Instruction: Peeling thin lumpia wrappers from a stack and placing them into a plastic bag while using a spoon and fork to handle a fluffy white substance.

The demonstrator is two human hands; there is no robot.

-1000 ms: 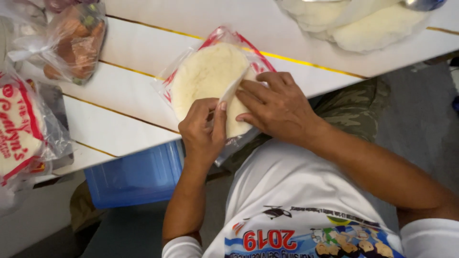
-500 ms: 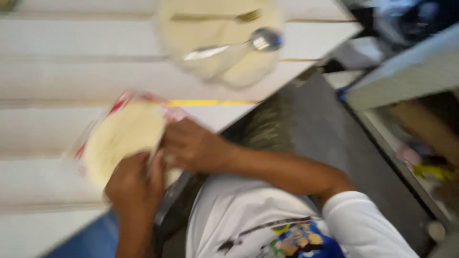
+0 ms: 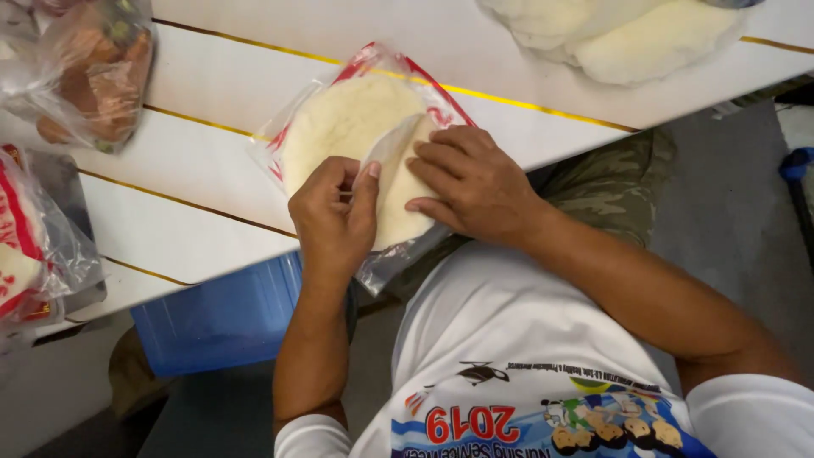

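Note:
A clear plastic bag with red edges point(image 3: 373, 64) lies at the near edge of a white table point(image 3: 212, 170), and a stack of pale round flatbreads point(image 3: 343, 127) sits in it. My left hand point(image 3: 335, 216) pinches the lifted edge of the top flatbread between thumb and fingers. Pressed flat on the stack just to the right is my right hand point(image 3: 475, 182), fingers spread, at the bag's open end.
A bag of brownish food point(image 3: 93, 72) lies at the far left, and a red-and-white printed bag point(image 3: 34, 246) at the left edge. Pale dough or flatbreads point(image 3: 619, 34) sit at the top right. A blue bin point(image 3: 220, 318) stands under the table.
The view swung right and back again. My hands stay on the flatbread stack; my left thumb and fingers have peeled the top flatbread's edge up a little further.

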